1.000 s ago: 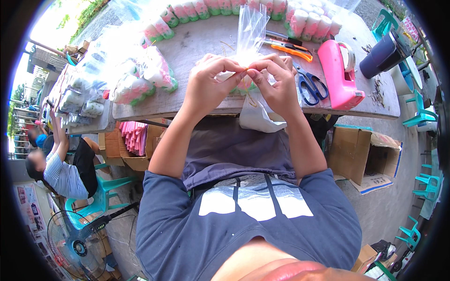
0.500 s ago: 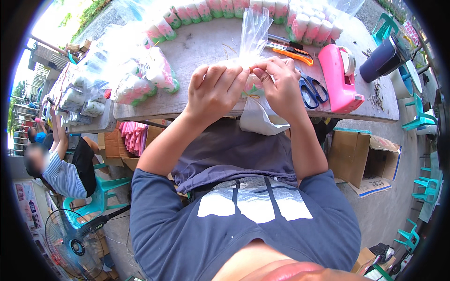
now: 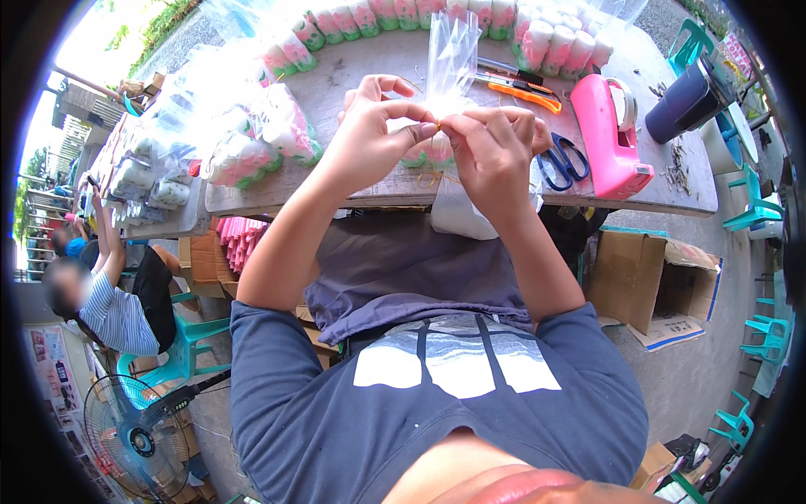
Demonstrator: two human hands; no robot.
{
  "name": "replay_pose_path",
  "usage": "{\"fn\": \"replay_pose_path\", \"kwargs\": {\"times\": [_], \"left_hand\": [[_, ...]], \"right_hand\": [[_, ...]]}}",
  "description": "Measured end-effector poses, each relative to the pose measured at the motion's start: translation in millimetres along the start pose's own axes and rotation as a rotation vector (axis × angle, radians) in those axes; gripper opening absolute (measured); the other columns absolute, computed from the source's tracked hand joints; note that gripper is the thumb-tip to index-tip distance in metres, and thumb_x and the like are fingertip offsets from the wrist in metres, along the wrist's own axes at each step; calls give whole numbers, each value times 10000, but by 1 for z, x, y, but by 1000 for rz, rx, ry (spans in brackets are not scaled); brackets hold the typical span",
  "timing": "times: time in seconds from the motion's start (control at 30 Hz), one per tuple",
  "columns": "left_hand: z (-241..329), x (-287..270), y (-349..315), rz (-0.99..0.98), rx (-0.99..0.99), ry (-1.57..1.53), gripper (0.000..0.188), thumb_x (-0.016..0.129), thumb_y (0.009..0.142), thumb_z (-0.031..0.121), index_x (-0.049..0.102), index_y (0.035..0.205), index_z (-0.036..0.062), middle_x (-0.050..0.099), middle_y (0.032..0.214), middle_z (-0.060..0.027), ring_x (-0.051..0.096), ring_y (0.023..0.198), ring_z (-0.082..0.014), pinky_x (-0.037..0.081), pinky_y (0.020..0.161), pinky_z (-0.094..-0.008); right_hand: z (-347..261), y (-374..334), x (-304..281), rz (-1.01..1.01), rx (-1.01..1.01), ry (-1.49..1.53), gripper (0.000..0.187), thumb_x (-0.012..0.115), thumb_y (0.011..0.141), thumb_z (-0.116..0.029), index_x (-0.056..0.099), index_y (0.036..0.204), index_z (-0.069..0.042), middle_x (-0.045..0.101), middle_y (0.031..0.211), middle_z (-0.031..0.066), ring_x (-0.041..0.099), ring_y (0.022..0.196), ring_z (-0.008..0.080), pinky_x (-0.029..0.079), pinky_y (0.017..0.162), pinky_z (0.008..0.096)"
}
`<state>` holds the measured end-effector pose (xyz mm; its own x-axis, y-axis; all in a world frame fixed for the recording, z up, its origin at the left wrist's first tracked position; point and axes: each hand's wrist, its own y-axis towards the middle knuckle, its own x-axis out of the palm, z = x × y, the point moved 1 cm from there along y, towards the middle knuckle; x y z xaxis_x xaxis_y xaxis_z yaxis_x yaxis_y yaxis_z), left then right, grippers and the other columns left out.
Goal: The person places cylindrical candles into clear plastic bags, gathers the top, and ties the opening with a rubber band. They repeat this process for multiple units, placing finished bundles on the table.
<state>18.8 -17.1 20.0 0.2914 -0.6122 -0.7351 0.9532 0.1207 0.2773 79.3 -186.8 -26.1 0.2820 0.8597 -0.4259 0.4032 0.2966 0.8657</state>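
At the table's near edge, both hands meet at the gathered neck of a clear plastic bag (image 3: pixel 452 63). The bag's open top sticks up beyond the fingers, and pink, white and green rolls (image 3: pixel 438 151) show partly below. My left hand (image 3: pixel 369 143) pinches a thin gold tie (image 3: pixel 438 125) between thumb and index finger, its other fingers raised and curled. Against it, my right hand (image 3: pixel 495 160) pinches the same tie, fingers folded. Just right of that hand lie dark blue scissors (image 3: pixel 564 162); beyond it is an orange utility knife (image 3: pixel 525 96). A white bag (image 3: pixel 457 214) hangs below.
A pink tape dispenser (image 3: pixel 611 143) and a dark tumbler (image 3: pixel 688 105) stand right on the table (image 3: pixel 361 71). Filled bags (image 3: pixel 243 147) lie left; more rolls (image 3: pixel 558 50) line the far side. A cardboard box (image 3: pixel 646 277) sits lower right. At left are a seated person (image 3: pixel 126 307) and a fan (image 3: pixel 138 438).
My left hand has turned, its fingers lifting and spreading off the bag while thumb and index pinch the tie. The right hand has shifted slightly down and its fingers have folded in.
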Motion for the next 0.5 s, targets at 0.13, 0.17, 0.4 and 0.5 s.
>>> {"fn": "replay_pose_path", "kwargs": {"times": [0.13, 0.17, 0.4, 0.5], "left_hand": [[-21, 8, 3, -113, -184, -576, 245, 783, 854, 295, 772, 984, 87, 501, 1259, -109, 462, 1214, -261, 430, 1000, -394], [-21, 8, 4, -101, -167, -540, 246, 783, 853, 297, 773, 979, 86, 503, 1257, -108, 470, 1208, -255, 427, 1004, -394], [-18, 6, 4, -105, -136, -388, 288, 811, 834, 296, 762, 969, 46, 470, 1270, -88, 418, 1250, -197, 347, 1058, -368], [-21, 7, 1, -71, -117, -350, 276, 812, 817, 314, 778, 964, 83, 520, 1242, -102, 468, 1225, -236, 371, 1050, -394]], "right_hand": [[5, -7, -1, 67, 77, 59, 161, 782, 795, -206, 748, 943, -152, 649, 1025, -4, 501, 974, 216, 315, 879, 372], [4, -9, -3, 86, 86, 51, 158, 783, 796, -218, 752, 938, -155, 648, 1044, -1, 498, 994, 219, 316, 881, 371], [0, -11, 5, 42, 196, 195, 125, 790, 799, -238, 774, 891, -155, 650, 1075, -3, 475, 1045, 214, 314, 904, 369], [2, -12, 8, 25, 220, 217, 118, 792, 796, -234, 772, 877, -151, 652, 1067, -7, 473, 1048, 214, 310, 911, 372]]}}
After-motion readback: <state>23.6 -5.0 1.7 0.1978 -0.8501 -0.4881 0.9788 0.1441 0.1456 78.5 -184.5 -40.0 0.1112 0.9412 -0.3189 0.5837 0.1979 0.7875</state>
